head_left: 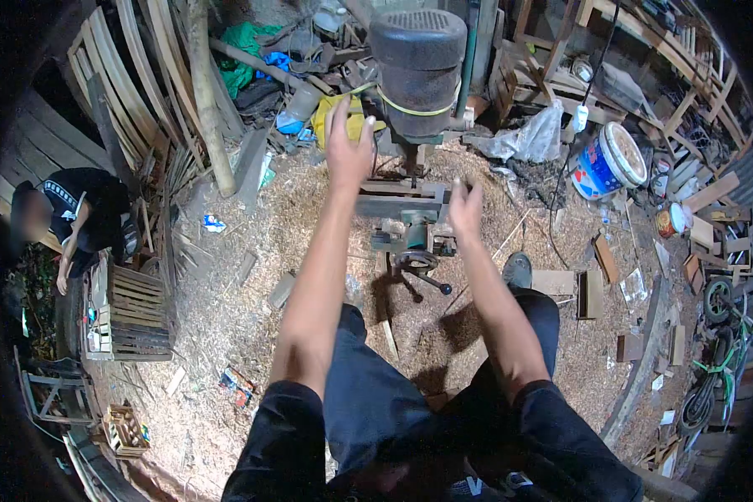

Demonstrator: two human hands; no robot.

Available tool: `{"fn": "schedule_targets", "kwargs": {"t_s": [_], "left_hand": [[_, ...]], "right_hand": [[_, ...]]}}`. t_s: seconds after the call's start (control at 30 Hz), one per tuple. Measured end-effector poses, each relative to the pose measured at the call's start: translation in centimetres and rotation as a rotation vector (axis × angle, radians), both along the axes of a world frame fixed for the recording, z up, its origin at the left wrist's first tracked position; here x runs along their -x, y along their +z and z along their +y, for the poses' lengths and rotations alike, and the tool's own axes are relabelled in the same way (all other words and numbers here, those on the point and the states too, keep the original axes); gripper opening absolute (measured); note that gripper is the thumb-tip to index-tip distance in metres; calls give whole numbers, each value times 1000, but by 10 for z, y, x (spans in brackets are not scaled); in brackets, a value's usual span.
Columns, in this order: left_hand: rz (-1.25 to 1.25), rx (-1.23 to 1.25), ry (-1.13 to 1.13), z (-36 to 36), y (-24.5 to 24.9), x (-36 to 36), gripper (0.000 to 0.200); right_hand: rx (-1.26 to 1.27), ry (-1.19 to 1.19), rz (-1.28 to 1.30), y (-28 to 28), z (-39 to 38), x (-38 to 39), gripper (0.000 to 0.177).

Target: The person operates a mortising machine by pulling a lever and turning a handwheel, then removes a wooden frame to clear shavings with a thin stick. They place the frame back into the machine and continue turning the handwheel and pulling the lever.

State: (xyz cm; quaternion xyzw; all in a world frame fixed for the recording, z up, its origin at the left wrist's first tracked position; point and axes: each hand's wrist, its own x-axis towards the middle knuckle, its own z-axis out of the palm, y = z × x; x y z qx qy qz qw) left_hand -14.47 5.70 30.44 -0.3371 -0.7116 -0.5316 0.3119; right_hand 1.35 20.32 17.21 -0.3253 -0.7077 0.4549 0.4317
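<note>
In front of me stands a drill-press-like machine, its dark cylindrical motor (pixel 417 71) on top with a yellow strap around it. Below the motor a narrow bit (pixel 412 159) points down toward a long, flat clamping bed (pixel 397 206). Under that bed are a handwheel (pixel 417 261) and a lever with a black knob (pixel 445 289). My left hand (pixel 349 152) is raised beside the motor's left side, fingers spread and holding nothing. At the right end of the bed, my right hand (pixel 465 211) is held up with thumb and fingers apart.
Wood shavings (pixel 217 293) cover the floor. To the left, a person (pixel 71 213) crouches by a slatted wooden crate (pixel 134 309). A white-and-blue bucket (pixel 608 161) stands right, near wood offcuts (pixel 590 294) and a green bicycle (pixel 718 364). A yellow bag (pixel 336 119) lies behind the machine.
</note>
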Motion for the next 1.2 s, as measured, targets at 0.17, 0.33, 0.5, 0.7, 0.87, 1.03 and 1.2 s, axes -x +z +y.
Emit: {"fn": "schedule_targets", "kwargs": {"t_s": [0.17,0.33,0.5,0.7,0.87,1.03,1.2], "left_hand": [[78,249,-142,-10,29,41,34],[218,269,-74,-5,28,55,32],[164,257,-85,-4,35,46,28],[330,-85,-129,15,91,7,42],[293,90,-219,31,106,-8,61],[257,114,-206,26,105,-12,63],[65,-22,-199,7,35,-46,46]], "right_hand": [[-36,151,201,106,33,28,39],[-172,96,209,164,72,55,45],[-311,39,180,209,97,74,54],[-283,59,136,269,131,113,70],[110,349,73,348,133,129,104],[145,136,270,356,97,103,80],[-1,336,480,281,23,9,48]]}}
